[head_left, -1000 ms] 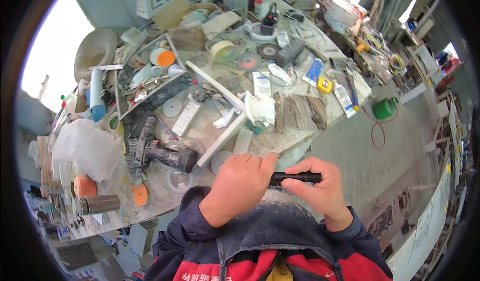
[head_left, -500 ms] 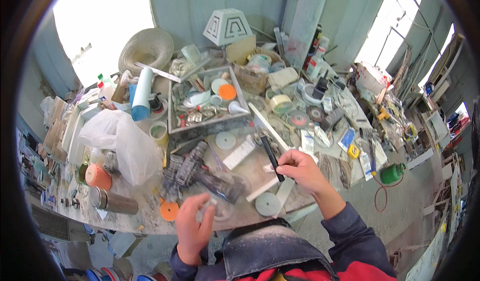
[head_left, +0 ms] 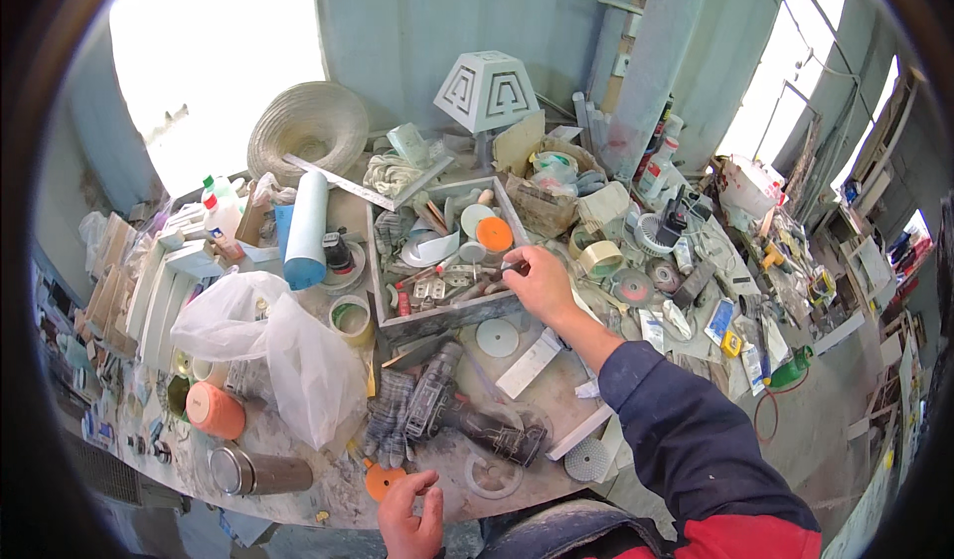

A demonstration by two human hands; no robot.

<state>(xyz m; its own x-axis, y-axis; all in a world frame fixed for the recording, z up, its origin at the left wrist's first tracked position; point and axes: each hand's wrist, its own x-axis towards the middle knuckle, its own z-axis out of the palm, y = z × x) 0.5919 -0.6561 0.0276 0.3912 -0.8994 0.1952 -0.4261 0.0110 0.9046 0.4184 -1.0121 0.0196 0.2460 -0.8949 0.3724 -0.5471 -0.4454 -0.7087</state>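
Note:
My right hand (head_left: 542, 286) is over the right front corner of a wooden tray (head_left: 447, 318), its fingers pinched together. A small dark bit shows at the fingertips, but the hand hides most of it. In the tray lie an orange disc (head_left: 494, 233), a pale disc (head_left: 476, 221) and several small metal parts. My left hand (head_left: 409, 521) hovers low at the table's front edge, half curled, thumb and forefinger apart with nothing seen between them. Nearest to it is another orange disc (head_left: 384, 480). Behind that lie a grey work glove (head_left: 391, 422) and a dark power tool (head_left: 437, 392).
A steel flask (head_left: 273, 472), an orange cup (head_left: 215, 410) and a clear plastic bag (head_left: 308, 370) crowd the left side. Tape rolls (head_left: 600, 260) and grinding discs (head_left: 632, 286) are on the right. A straw hat (head_left: 306, 137) and a white lampshade-like piece (head_left: 487, 92) stand behind.
My right hand has moved forward from the front of the table to the tray; the black marker it held no longer shows clearly. My left hand is lower in view, and the view has shifted.

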